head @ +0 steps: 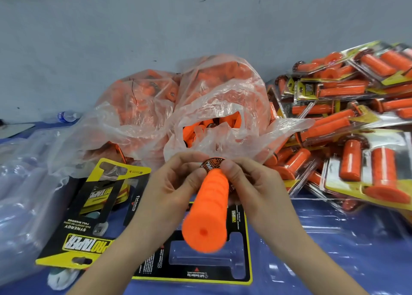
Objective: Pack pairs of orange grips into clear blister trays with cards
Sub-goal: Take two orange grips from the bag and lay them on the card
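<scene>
Okay, one orange grip (207, 210) is up in both hands, off the table. Left hand (171, 183) pinches its far collar end from the left, and right hand (256, 183) pinches the same end from the right. Fingers (234, 172) are narrow, curled tight on it, thumbs on top. The closed round end points back at me; the black printed collar (211, 164) faces away, right at the fingertips.

Straight below the fingers a black-and-yellow card (243, 261) lies flat on the blue table (200, 289). A clear tray (196, 256) pocket shows over it, T-shaped. I can't tell if the tray is clipped to the card or just laid on. No grip in that pocket yet.

Left of the fingers is a loose stack of cards (89, 216), and past that empty trays (20, 183), blurry. Just beyond the fingers, plastic bags (211, 98) full of loose grips. Right of the fingers, a heap of finished packs (356, 120).

Step, my read: lining up the grip to seat it in the pocket below.
- Roll it so the collar matches the wide end of the pocket.
- Lower it level, not nose first.
- Press along the length with flat fingers till it sits all the way down.
- Go easy, since the thin plastic likely dents.
- Pin the card with one hand so it doesn't skate.

After that comes a second grip from the bags, turned as its pocket asks. Early in this pack, I'd say.
</scene>
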The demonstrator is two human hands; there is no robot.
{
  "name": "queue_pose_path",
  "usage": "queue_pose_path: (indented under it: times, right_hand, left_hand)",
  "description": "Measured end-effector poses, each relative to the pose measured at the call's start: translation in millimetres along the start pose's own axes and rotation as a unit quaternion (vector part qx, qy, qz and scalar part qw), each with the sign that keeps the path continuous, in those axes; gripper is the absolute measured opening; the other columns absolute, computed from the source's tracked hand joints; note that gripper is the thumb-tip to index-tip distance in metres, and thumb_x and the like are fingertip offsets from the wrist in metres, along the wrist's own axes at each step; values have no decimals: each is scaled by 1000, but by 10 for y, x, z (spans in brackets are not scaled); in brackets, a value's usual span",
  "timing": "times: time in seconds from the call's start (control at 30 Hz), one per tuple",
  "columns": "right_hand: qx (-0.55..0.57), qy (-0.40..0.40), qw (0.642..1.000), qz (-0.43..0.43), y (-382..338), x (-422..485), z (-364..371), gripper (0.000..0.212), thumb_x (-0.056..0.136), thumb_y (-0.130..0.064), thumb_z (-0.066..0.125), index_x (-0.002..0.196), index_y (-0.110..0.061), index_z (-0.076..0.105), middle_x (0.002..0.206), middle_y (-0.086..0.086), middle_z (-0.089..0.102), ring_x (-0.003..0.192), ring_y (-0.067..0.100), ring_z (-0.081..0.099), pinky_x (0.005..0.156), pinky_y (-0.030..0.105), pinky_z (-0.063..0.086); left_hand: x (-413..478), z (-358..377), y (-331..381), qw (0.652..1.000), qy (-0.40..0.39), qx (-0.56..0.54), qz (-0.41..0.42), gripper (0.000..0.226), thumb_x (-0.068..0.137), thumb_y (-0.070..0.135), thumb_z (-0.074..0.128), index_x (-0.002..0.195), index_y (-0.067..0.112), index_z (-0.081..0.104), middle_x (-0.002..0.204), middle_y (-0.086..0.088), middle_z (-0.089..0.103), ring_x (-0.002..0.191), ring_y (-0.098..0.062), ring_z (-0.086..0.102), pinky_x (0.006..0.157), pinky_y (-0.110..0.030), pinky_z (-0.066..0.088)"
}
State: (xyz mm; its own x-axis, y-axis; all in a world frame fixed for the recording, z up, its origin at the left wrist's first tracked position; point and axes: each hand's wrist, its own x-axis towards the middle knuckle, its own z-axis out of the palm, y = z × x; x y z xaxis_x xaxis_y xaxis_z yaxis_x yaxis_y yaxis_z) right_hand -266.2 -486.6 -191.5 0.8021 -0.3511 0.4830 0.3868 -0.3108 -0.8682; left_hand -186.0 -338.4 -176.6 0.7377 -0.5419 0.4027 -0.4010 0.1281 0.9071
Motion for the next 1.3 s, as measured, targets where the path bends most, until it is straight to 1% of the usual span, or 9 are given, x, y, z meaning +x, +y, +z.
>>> queue_pose_path:
  times: [0.1,0.3,0.47,0.63,0.8,0.9,1.03,1.17,1.3]
  right_hand:
    - [46,-6,998,49,13,-41,30,25,97,-45,52,96,-31,72,67,-3,67,51,11,60,54,18,49]
    - [198,-42,964,172,50,-92,20,30,96,-21,60,125,-29,60,78,6,73,65,16,69,68,21,55]
    - [153,7,973,175,86,-106,8,33,97,-14,55,126,-29,56,68,6,72,63,15,69,67,19,55]
    - [143,-38,971,190,51,-105,63,33,98,-13,53,115,-38,67,81,0,74,69,17,72,64,23,57]
    - [-92,-92,987,97,97,-110,-13,28,89,-51,59,118,-51,60,113,-23,56,105,-1,58,83,20,51]
    - [87,-115,980,134,28,-100,-15,27,86,-52,65,110,-39,69,112,-15,71,104,4,67,82,17,53]
    - [251,-11,956,152,14,-95,2,27,86,-41,69,103,-20,71,106,11,74,100,28,71,80,29,58]
    - [365,27,904,221,-15,-89,17,36,90,-41,60,111,-14,70,108,16,73,100,29,72,77,30,59]
    - [453,-2,836,309,-26,-126,35,50,89,-44,56,110,-1,70,114,22,70,101,28,71,72,29,59]
  left_hand:
    - [-29,-8,-53,998,0,-27,-64,29,77,27,83,103,29,71,94,-3,74,88,-21,71,78,-33,60]
    - [8,16,-91,975,-32,-114,-187,26,91,9,61,117,7,63,97,-16,73,82,-25,70,80,-37,60]
    - [-18,-41,-61,989,-62,-26,-128,31,94,26,63,124,28,61,122,7,68,114,-12,65,92,-35,54]
    - [-48,29,-87,995,-54,10,-78,29,91,43,58,116,31,67,109,9,73,104,-7,68,92,-15,50]
    - [-49,6,-67,990,-45,130,-27,23,86,52,59,108,51,67,102,19,72,97,1,66,81,-13,51]
    - [-67,-57,-24,973,-71,219,-6,27,86,61,56,113,67,57,103,16,65,102,0,60,83,-17,49]
    - [-139,-25,18,957,-91,276,11,41,84,64,53,125,66,46,107,22,51,107,5,50,83,-6,37]
    - [-192,-29,70,977,-94,193,-7,47,78,68,62,121,62,43,121,35,54,111,11,55,80,-10,47]
    - [-181,-10,110,991,-110,81,4,28,90,44,64,118,48,60,112,13,69,104,-11,65,84,-23,55]
